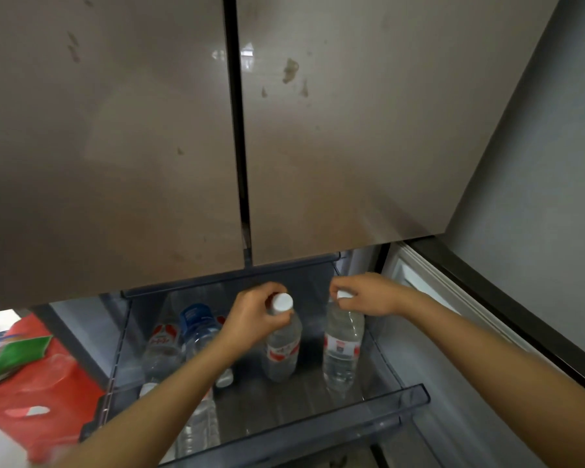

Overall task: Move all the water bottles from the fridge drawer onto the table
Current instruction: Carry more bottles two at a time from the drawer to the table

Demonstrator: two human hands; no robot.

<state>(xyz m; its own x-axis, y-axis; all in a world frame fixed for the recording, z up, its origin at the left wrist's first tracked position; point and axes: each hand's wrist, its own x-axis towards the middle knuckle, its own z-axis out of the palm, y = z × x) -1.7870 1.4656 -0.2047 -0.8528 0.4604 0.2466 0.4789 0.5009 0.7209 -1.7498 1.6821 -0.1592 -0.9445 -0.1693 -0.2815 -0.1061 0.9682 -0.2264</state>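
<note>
The left hand (254,315) curls around the neck of an upright water bottle (281,349), just below its white cap. The right hand (368,295) pinches the cap of a second bottle (341,352) standing just beside it. Both bottles are in the open fridge drawer (318,422). Other bottles (196,329) lie at the drawer's left, partly hidden behind the left forearm (169,396), so their number is unclear. A blurred red bag (38,400) is cut off at the left edge.

Left hand (254,315) and right hand (368,295) apparently grip upright bottles (281,349).
</note>
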